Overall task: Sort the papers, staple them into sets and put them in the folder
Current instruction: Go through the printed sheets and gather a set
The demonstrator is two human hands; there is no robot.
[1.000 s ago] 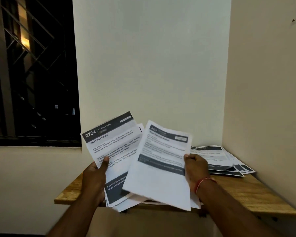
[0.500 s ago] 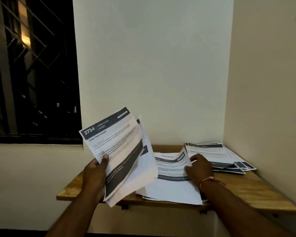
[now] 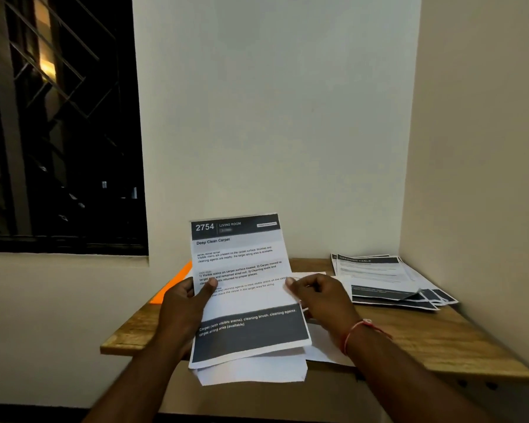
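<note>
I hold a small stack of printed papers (image 3: pixel 245 288) upright over the wooden shelf (image 3: pixel 440 337); the top sheet reads "2754 Living Room, Deep Clean Carpet". My left hand (image 3: pixel 185 303) grips its left edge, thumb on the front. My right hand (image 3: pixel 321 296) pinches the right edge. A white sheet (image 3: pixel 324 346) lies flat on the shelf under my right wrist. A fanned pile of printed sheets (image 3: pixel 385 282) rests in the back right corner. An orange folder (image 3: pixel 173 285) pokes out behind my left hand, mostly hidden.
The shelf sits in a wall corner, with walls behind (image 3: pixel 272 117) and to the right (image 3: pixel 477 148). A dark barred window (image 3: pixel 58 123) is at the left. The shelf's front edge runs just under the held papers.
My right hand laid its sheet flat on the shelf, let go, and came back to the held stack. The stack swung from tilted left to upright and centred.
</note>
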